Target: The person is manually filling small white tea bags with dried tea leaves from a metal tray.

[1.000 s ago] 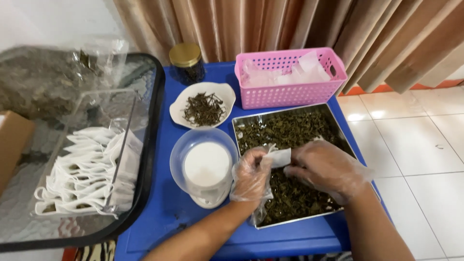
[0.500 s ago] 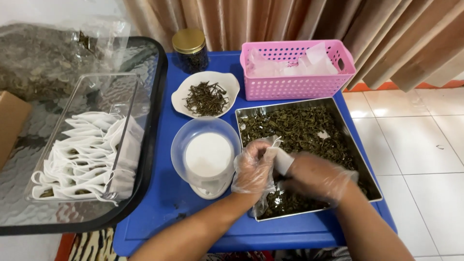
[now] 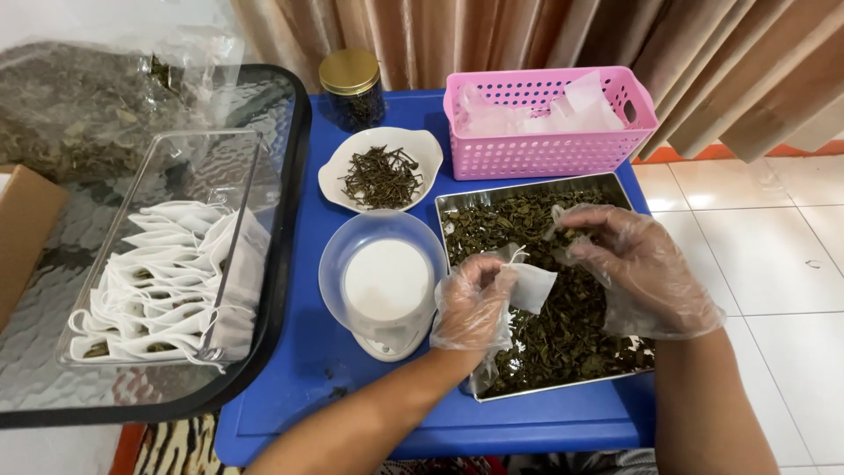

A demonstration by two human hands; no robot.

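Both hands wear thin clear plastic gloves. My left hand (image 3: 472, 302) pinches a small white drawstring tea bag (image 3: 530, 286) over the metal tray (image 3: 532, 193), which is filled with dark dried leaves (image 3: 563, 330). My right hand (image 3: 640, 268) hovers over the tray just right of the bag, fingers curled together around a pinch of leaves. A small white scale with a clear bowl (image 3: 385, 286) stands just left of my left hand.
A white dish of dark twigs (image 3: 381, 177), a gold-lidded jar (image 3: 352, 89) and a pink basket of white bags (image 3: 549, 114) stand at the back of the blue table (image 3: 303, 352). Left, a clear box of filled white bags (image 3: 167, 281) rests on a black-rimmed glass table.
My right hand has lifted off the bag and moved up and right over the leaves. My left hand still holds the bag, now more exposed.
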